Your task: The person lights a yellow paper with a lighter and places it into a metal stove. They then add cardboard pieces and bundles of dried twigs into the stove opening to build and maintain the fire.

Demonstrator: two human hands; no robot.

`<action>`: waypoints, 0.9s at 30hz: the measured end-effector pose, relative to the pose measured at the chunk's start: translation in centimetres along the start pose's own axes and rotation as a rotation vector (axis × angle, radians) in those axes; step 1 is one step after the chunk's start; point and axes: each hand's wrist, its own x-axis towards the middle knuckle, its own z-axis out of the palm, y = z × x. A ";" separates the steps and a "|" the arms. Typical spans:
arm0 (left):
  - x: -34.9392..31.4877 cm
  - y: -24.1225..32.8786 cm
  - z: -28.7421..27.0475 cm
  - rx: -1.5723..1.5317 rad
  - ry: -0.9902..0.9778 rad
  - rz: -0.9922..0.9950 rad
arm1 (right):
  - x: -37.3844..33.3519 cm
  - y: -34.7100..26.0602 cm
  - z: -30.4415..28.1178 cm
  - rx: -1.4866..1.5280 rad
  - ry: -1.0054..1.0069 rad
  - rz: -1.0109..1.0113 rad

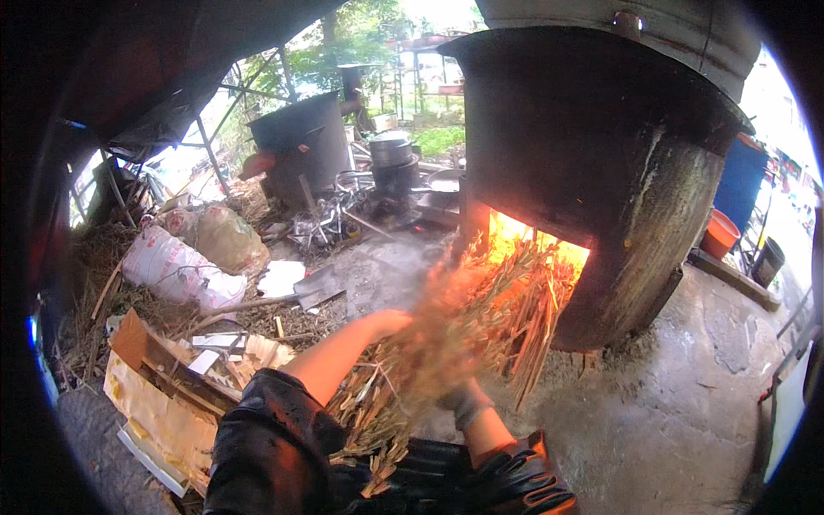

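Straw bundle held across both hands, long axis running from lower left near lap up right toward furnace mouth. Tips already at fire, blurred. Left hand bare, gripping bundle at mid-length, nearer stalk butts. Right hand gloved, clasped under bundle, closer to body. Furnace ahead, right of hands. Shovel on ground, left, well apart.

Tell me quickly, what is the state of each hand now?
Left hand: closed on the bundle of dry stalks, pushing it toward the furnace opening.
Right hand: under the same bundle, blurred; its grip cannot be told.
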 end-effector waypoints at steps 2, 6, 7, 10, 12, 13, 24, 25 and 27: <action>-1.5 0.2 0.0 0.055 0.003 0.052 | -1.0 -0.4 0.3 -0.033 -0.029 0.026; -3.2 -0.8 0.0 -0.100 -0.007 0.076 | -2.8 -0.7 1.1 -0.115 -0.048 0.024; -3.3 -1.2 -0.1 -0.122 -0.020 0.077 | -3.2 -0.6 1.3 -0.016 -0.064 0.023; -2.8 -2.6 -0.4 -0.280 0.060 -0.046 | -4.5 -0.6 2.0 0.038 -0.086 -0.023; -2.1 -3.4 -0.5 -0.300 0.062 -0.030 | -5.4 -0.8 2.3 0.095 -0.107 -0.072; -1.8 -3.7 -0.6 -0.296 0.063 -0.047 | -5.9 -0.9 2.5 0.126 -0.120 -0.101; -3.1 -3.5 -1.1 -0.537 0.101 0.012 | -10.5 -2.6 6.3 0.407 -0.222 -0.382; -3.5 -2.9 -0.9 -0.526 0.095 0.021 | -10.9 -3.0 6.9 0.352 -0.182 -0.399; -4.4 -1.7 -0.6 -0.496 0.064 0.043 | -11.4 -3.7 8.1 0.330 -0.158 -0.394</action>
